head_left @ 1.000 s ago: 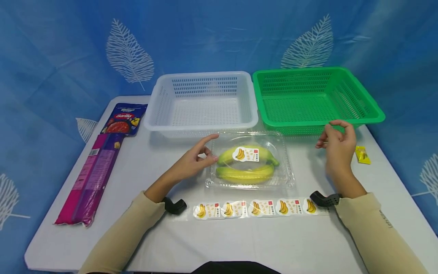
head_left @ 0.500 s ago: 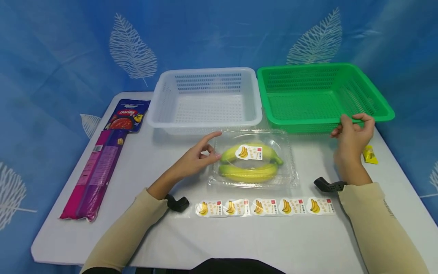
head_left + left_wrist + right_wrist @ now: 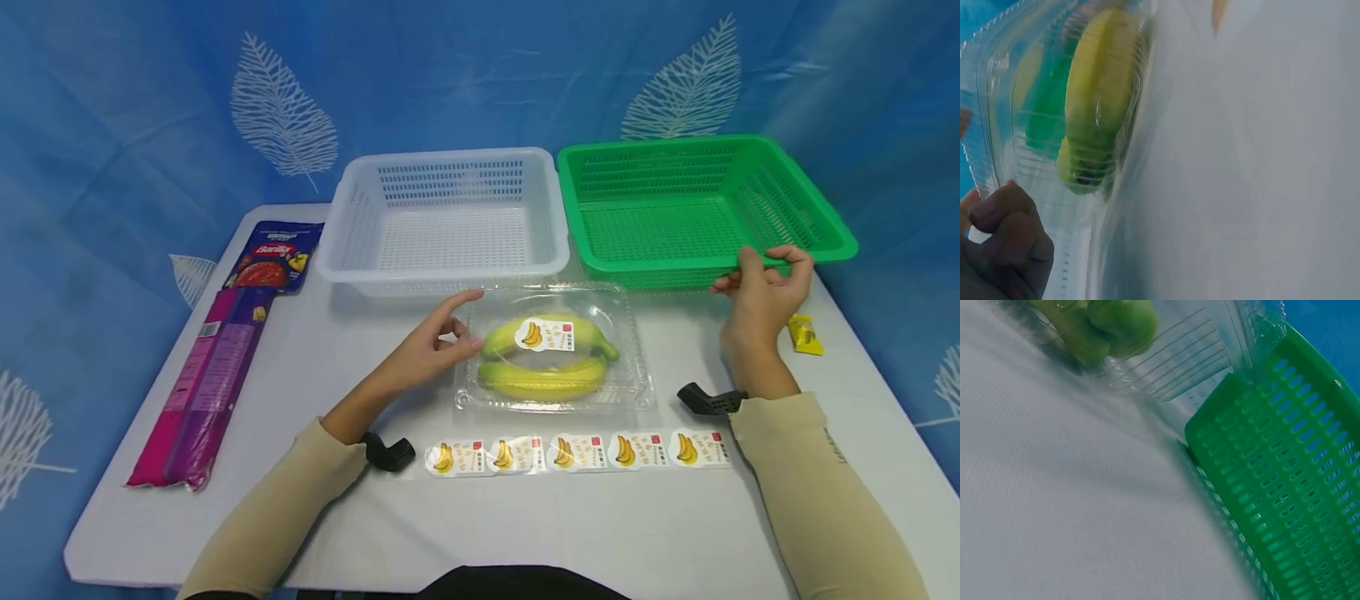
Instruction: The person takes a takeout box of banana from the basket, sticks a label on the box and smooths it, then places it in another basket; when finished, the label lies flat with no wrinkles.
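In the head view my left hand (image 3: 435, 346) is at the left side of a clear plastic clamshell box (image 3: 630, 367). Its index finger reaches toward the box's far left corner, and the thumb tip touches the side. The left wrist view shows bent fingers (image 3: 1013, 231) beside the box wall. Inside lie two bananas (image 3: 543, 383), with a banana label (image 3: 545, 334) on the lid above them. My right hand (image 3: 761, 308) pinches the front rim of the green basket (image 3: 705, 271) between thumb and index finger; the right wrist view shows the basket without the hand.
A white basket (image 3: 442, 275) stands left of the green one. Banana stickers (image 3: 577, 452) lie in a row along the front. Pink-purple packet (image 3: 202, 392) and sauce pouch (image 3: 273, 257) are at the left, a small yellow packet (image 3: 806, 335) at the right.
My right hand has moved up and to the right, from in front of the green basket onto its front rim, and now grips it. The left hand stays beside the clamshell box.
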### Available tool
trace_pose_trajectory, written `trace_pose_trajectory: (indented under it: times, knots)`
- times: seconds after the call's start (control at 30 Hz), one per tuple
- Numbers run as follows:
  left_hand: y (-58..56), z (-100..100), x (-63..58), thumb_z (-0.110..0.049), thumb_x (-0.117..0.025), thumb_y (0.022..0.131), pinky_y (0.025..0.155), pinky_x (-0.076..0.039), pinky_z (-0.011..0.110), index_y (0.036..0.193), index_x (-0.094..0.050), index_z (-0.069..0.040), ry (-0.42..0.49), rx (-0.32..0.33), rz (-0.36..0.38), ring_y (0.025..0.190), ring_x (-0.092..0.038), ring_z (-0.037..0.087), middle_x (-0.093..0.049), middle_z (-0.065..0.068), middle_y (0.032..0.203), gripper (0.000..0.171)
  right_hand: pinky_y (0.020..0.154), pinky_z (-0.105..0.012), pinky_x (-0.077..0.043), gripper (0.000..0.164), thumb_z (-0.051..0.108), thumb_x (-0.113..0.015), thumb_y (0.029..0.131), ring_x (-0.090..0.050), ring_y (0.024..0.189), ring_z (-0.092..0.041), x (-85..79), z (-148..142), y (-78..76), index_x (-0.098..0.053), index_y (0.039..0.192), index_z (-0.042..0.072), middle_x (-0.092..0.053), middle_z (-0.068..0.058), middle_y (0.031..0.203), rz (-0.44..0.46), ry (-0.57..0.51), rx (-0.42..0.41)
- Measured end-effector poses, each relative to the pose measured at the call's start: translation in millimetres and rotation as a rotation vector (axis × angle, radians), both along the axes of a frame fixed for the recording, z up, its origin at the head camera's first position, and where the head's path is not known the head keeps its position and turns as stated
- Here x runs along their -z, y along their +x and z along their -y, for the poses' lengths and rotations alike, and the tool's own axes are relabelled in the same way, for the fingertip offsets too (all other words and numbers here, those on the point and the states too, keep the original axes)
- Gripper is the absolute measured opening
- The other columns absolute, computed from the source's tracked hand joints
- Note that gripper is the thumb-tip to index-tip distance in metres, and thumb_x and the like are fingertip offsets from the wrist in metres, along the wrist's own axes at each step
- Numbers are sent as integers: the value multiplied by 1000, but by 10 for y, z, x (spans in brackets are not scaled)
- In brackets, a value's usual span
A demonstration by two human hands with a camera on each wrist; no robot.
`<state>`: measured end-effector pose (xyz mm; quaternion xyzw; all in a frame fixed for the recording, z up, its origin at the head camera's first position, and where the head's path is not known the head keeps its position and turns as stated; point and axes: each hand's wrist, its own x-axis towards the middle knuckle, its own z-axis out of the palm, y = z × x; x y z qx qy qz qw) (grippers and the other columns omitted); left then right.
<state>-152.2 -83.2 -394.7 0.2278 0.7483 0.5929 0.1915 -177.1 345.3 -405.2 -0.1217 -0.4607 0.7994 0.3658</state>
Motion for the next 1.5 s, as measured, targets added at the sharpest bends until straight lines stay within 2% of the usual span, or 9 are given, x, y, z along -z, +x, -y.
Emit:
trace_pose_trajectory:
  times: [0.13, 0.23, 0.33, 0.6, 0.7, 0.83, 1.0, 1.23, 1.5]
  knots:
    - [75, -41, -19, -13, -68, 99, 50, -44, 28, 159, -34, -28, 50, -16, 52, 52, -51, 17, -56, 14, 97, 71, 47, -30, -52, 33, 5, -77, 90, -51, 45, -24, 3, 0, 3, -49, 107, 7, -45, -15, 65, 11, 8, -2]
    - [125, -70, -36, -13, -71, 97, 55, -53, 33, 158, -37, -27, 68, -43, 68, 57, -60, 22, -56, 15, 96, 72, 47, -29, -52, 32, 6, -76, 90, -51, 44, -24, 9, 1, 7, -49, 107, 7, -45, -15, 65, 21, 20, -4]
    - [158, -83, -54, -12, -73, 95, 59, -57, 35, 157, -40, -27, 71, -63, 75, 58, -61, 24, -54, 15, 96, 72, 47, -29, -52, 32, 6, -76, 91, -51, 43, -23, 12, 4, 17, -49, 108, 7, -46, -15, 66, 29, 36, -7]
    - [197, -94, -148, -13, -76, 93, 61, -59, 42, 154, -43, -31, 85, -50, 67, 55, -61, 23, -51, 15, 97, 72, 47, -28, -51, 32, 9, -76, 92, -51, 43, -23, 14, -3, 35, -49, 110, 8, -47, -15, 68, 44, 63, -8]
    - [212, -99, -207, -12, -75, 93, 60, -58, 44, 154, -43, -33, 94, -41, 63, 54, -61, 24, -52, 15, 97, 72, 47, -28, -51, 32, 10, -76, 92, -51, 43, -23, 23, -6, 33, -49, 110, 8, -47, -15, 68, 44, 69, -7]
    - [218, -114, -297, -11, -74, 94, 59, -58, 45, 155, -42, -31, 102, -26, 35, 55, -61, 26, -52, 16, 97, 72, 47, -27, -51, 31, 9, -75, 93, -51, 43, -22, 37, -12, 27, -49, 110, 8, -48, -15, 67, 40, 79, -5]
    - [201, -149, -426, -10, -73, 94, 57, -57, 42, 154, -43, -31, 119, -9, 5, 54, -61, 26, -50, 15, 96, 70, 47, -27, -51, 32, 11, -75, 93, -51, 43, -22, 51, -14, 23, -50, 111, 9, -48, -15, 67, 37, 95, -9]
    - [97, -281, -619, -10, -72, 95, 58, -57, 44, 152, -45, -35, 155, 12, -24, 49, -56, 28, -48, 16, 94, 67, 48, -27, -51, 32, 14, -76, 93, -50, 42, -22, 50, -25, 35, -50, 110, 8, -47, -15, 66, 30, 136, -9]
    - [-40, -438, -703, -8, -70, 94, 56, -55, 42, 151, -47, -32, 160, 1, -38, 48, -55, 30, -52, 17, 88, 66, 48, -26, -51, 29, 14, -74, 95, -50, 43, -21, 67, -48, 26, -50, 110, 9, -48, -13, 64, 28, 169, -3]
